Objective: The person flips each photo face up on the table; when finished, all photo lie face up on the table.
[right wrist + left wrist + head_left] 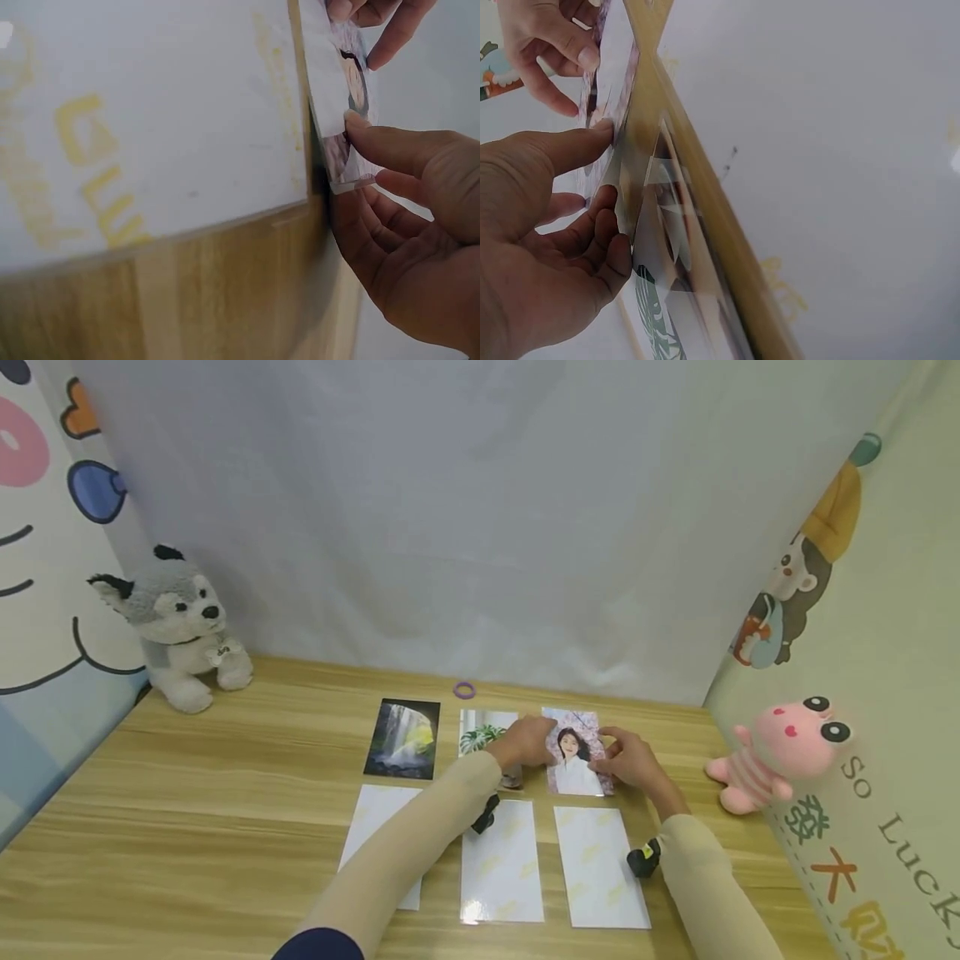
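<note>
A portrait photo (574, 778) of a person in white before pink blossoms is held between both hands. My left hand (528, 741) pinches its left edge, thumb on the picture side in the left wrist view. At the opposite edge, my right hand (633, 762) pinches it between thumb and fingers, as the right wrist view shows. Left of it lies a photo with a green plant (480, 732), partly covered by my left hand and forearm. Further left is a waterfall photo (397, 747) with dark edges.
In front lie three white cards with faint yellow marks: a left one (375, 810) partly under my forearm, a middle one (501, 864) and a right one (603, 868). Behind sits a purple ring (464, 697). A husky plush (176, 618) and pink plush (795, 743) flank the table (187, 827).
</note>
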The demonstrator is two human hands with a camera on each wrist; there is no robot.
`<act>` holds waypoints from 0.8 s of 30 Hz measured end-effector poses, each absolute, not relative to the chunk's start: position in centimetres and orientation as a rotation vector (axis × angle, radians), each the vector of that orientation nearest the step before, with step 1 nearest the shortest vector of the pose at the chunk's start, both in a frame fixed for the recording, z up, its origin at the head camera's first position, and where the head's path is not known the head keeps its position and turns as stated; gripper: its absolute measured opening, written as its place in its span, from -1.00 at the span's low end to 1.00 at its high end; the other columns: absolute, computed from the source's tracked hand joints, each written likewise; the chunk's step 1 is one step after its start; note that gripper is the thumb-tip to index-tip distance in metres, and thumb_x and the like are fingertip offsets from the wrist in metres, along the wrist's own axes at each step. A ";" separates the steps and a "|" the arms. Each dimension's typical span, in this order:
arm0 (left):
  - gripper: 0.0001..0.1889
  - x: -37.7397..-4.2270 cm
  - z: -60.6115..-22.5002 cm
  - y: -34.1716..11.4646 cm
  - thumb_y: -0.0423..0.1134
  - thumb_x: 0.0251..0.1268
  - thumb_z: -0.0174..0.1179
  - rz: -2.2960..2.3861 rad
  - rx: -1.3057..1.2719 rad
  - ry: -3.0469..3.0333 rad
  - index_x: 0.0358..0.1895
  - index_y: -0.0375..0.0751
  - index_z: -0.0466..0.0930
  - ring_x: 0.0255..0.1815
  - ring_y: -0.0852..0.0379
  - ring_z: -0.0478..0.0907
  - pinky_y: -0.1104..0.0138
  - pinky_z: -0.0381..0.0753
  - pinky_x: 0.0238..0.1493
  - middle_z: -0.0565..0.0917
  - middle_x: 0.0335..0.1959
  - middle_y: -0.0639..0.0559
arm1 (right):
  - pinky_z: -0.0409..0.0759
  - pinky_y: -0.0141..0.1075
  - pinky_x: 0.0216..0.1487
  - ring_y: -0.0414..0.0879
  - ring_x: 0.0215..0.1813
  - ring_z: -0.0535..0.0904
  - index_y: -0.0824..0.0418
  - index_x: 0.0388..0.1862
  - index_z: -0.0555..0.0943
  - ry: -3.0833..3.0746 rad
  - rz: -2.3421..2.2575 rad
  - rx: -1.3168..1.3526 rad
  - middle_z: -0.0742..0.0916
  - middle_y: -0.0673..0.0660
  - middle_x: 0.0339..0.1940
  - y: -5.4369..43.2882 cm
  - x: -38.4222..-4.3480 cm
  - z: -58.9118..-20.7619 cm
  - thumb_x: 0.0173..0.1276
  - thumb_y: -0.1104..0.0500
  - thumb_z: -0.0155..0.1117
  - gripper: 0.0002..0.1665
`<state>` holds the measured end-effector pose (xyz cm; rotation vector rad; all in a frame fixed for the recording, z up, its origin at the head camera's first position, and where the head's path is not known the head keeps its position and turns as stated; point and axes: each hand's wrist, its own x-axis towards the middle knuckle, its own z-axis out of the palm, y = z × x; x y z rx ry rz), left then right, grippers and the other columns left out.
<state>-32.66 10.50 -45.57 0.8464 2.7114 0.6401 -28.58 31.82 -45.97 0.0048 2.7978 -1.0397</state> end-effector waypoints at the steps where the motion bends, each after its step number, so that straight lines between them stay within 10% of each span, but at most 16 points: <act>1: -0.29 -32.6 -45.6 10.5 -0.16 0.28 0.35 0.639 0.838 2.702 0.46 -0.28 0.32 0.41 -0.09 0.45 0.21 0.38 0.43 0.50 0.40 -0.15 | 0.53 -0.32 -0.47 -0.15 -0.50 0.48 0.46 0.40 0.34 2.809 -1.022 -0.008 0.60 0.17 -0.39 31.8 -28.5 -46.0 0.24 0.28 0.46 -0.19; 24: -0.41 -32.6 -45.6 11.4 -0.09 0.25 0.38 0.497 0.741 2.744 0.34 -0.16 0.49 0.24 -0.04 0.57 0.15 0.54 0.26 0.63 0.24 -0.09 | 0.45 -0.29 -0.36 -0.07 -0.38 0.48 0.41 0.41 0.34 2.891 -0.854 0.000 0.59 0.17 -0.35 31.1 -27.7 -46.1 0.27 0.19 0.45 -0.20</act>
